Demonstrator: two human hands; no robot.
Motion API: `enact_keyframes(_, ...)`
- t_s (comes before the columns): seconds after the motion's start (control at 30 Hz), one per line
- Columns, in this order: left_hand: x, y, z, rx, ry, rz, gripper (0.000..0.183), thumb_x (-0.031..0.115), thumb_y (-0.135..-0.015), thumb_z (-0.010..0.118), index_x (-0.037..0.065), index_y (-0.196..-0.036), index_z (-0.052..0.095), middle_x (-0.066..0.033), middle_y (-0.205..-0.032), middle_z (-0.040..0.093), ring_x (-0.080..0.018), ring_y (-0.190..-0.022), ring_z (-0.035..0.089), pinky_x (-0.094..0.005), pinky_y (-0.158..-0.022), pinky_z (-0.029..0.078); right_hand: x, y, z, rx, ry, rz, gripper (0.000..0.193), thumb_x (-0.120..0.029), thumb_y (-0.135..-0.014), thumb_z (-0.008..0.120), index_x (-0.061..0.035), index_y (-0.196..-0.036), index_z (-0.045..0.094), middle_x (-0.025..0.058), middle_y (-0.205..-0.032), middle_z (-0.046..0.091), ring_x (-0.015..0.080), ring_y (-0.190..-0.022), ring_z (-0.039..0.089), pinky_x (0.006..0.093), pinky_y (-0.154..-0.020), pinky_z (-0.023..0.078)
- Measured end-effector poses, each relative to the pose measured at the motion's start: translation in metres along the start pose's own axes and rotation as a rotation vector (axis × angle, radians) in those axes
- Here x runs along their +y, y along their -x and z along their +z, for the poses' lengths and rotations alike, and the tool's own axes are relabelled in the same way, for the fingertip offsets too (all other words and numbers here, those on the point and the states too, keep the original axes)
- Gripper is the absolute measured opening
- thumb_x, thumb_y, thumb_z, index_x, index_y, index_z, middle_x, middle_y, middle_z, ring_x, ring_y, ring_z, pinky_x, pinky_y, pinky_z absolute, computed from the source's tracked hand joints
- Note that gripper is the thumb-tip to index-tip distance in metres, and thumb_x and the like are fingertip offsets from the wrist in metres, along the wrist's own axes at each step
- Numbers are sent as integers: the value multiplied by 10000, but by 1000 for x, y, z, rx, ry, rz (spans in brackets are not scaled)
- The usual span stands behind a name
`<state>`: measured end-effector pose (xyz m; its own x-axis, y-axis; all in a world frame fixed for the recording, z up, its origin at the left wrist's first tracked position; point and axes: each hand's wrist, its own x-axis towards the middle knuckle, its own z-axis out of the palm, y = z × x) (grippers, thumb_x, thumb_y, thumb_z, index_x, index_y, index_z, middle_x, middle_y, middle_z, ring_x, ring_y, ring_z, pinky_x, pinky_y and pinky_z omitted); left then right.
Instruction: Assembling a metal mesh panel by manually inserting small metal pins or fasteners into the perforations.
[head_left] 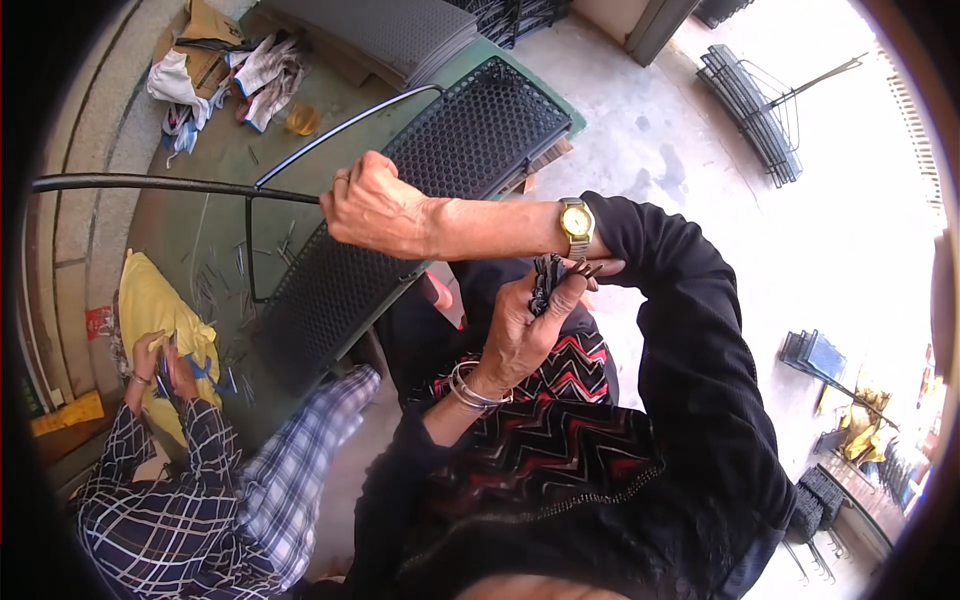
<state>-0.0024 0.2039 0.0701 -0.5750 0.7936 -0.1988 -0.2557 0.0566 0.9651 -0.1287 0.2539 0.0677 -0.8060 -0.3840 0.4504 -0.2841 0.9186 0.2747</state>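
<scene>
My right hand (pixel 378 210), its wrist wearing a watch, is closed around the end of a black metal rod (pixel 180 184) that runs out to the left. A bent wire piece (pixel 345 140) joins this rod and reaches the far edge of a black perforated metal panel (pixel 450 130). The panel lies slanting across the green table, beneath my right hand. My left hand (pixel 525 325), with bangles at the wrist, is below my right forearm, near my lap. It grips a bunch of small dark strips (pixel 548 285); their exact kind is unclear.
At lower left a co-worker's hands (pixel 155 365) work over a yellow cloth or bag (pixel 170 300). Small metal pins (pixel 235 265) lie scattered on the green table. Gloves (pixel 270 80), cardboard and stacked grey panels (pixel 390 35) are farther back. Wire racks (pixel 750 110) stand on the floor at right.
</scene>
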Motion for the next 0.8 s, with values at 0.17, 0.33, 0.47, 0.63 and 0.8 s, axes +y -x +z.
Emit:
enact_keyframes(0.17, -1, 1, -1, -7, 1, 118, 158, 153, -929, 541, 2, -963, 575, -24, -796, 618, -66, -647, 499, -221, -581, 378, -6, -1, -5, 4, -12, -38, 174, -213, -651, 608, -46, -703, 612, 54, -592, 539, 216, -541, 510, 379, -407, 344)
enact_keyframes(0.33, 1, 3, -1, -40, 26, 96, 135, 140, -931, 536, 13, -970, 560, 22, -780, 577, -7, -549, 389, -177, -483, 298, -12, -2, -3, 52, 7, -10, 171, -208, -647, 609, -45, -698, 613, 54, -593, 541, 221, -541, 515, 380, -406, 342)
enact_keyframes(0.47, 1, 4, 1, -49, -4, 127, 143, 146, -934, 531, 11, -969, 561, 23, -762, 568, -9, -534, 385, -178, -478, 297, -12, 3, -11, 23, -3, -26, 177, -210, -639, 618, -44, -702, 618, 52, -598, 546, 223, -551, 526, 381, -408, 345)
enact_keyframes(0.63, -2, 7, 6, -31, 16, 147, 154, 158, -937, 529, 9, -962, 561, 30, -718, 544, -8, -522, 380, -179, -472, 293, -9, 9, -17, 4, -18, -73, 193, -200, -635, 621, -41, -719, 550, 34, -551, 441, 154, -469, 449, 328, -432, 286)
enact_keyframes(0.8, 0, 14, 6, -50, 36, 55, 205, 185, -939, 527, -9, -957, 591, -75, -830, 661, -111, -691, 575, -256, -651, 441, -9, 13, -17, -26, -39, -60, 214, -192, -626, 636, -23, -734, 560, 54, -573, 489, 158, -499, 509, 324, -445, 330)
